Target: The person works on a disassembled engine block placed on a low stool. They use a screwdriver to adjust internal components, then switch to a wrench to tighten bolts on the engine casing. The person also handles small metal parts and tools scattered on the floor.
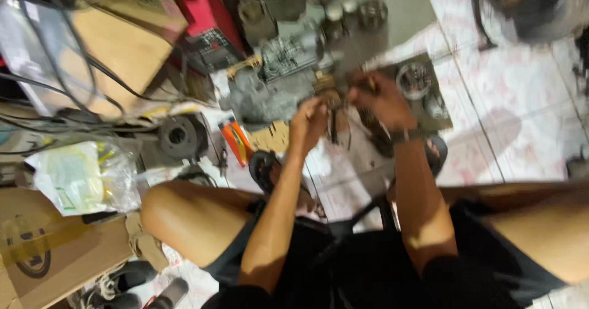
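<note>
I sit with my knees apart over a tiled floor, and the picture is blurred by motion. My left hand (308, 120) and my right hand (379, 99) are both closed around a small brass-coloured metal part (330, 94) held between them. A dark watch band circles my right wrist. Just beyond the hands stands a grey engine block (270, 91) with cooling fins. What exactly the fingers pinch is too blurred to tell.
A grey mat (438, 109) under a round bearing-like ring (413, 79) lies right of the hands. An orange tool (236, 142) and a black round part (178, 136) lie to the left. Cardboard boxes (116, 45), cables and a plastic bag (80, 177) crowd the left side.
</note>
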